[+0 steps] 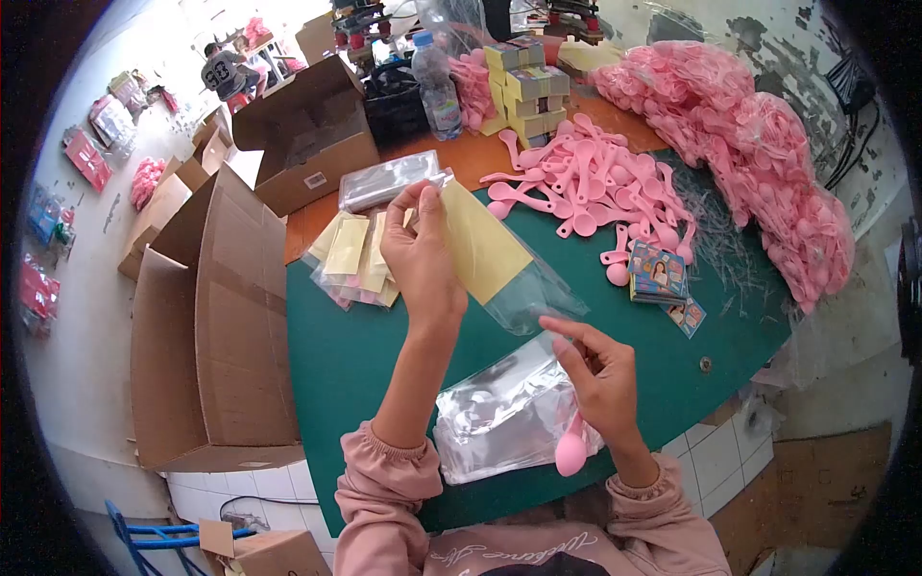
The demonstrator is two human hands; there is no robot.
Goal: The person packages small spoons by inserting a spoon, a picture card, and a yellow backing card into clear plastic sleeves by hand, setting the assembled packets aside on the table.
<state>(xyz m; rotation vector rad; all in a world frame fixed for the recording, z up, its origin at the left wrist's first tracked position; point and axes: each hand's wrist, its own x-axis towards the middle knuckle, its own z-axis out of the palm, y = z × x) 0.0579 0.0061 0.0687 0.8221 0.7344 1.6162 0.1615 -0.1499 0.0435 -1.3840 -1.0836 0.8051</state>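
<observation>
My left hand (423, 254) is raised over the table, its thumb and fingers pinching the top of a clear plastic bag (533, 300). A pale yellow card (483, 245) lies against or inside that bag; I cannot tell which. My right hand (600, 374) has a pink spoon (570, 451) tucked in it, with the round bowl hanging down below the palm. Its forefinger and thumb reach close to the bag's lower end. Beneath the right hand lies a stack of clear plastic bags (495, 422). Left of the raised hand are packed bags with yellow cards (348, 248).
A heap of pink spoons (595, 178) covers the back of the green table mat (365, 403). Small printed cards (658, 274) sit to its right, near bundled spoons (730, 134). Yellow card stacks (533, 91), a water bottle (437, 86) and cardboard boxes (245, 326) stand around.
</observation>
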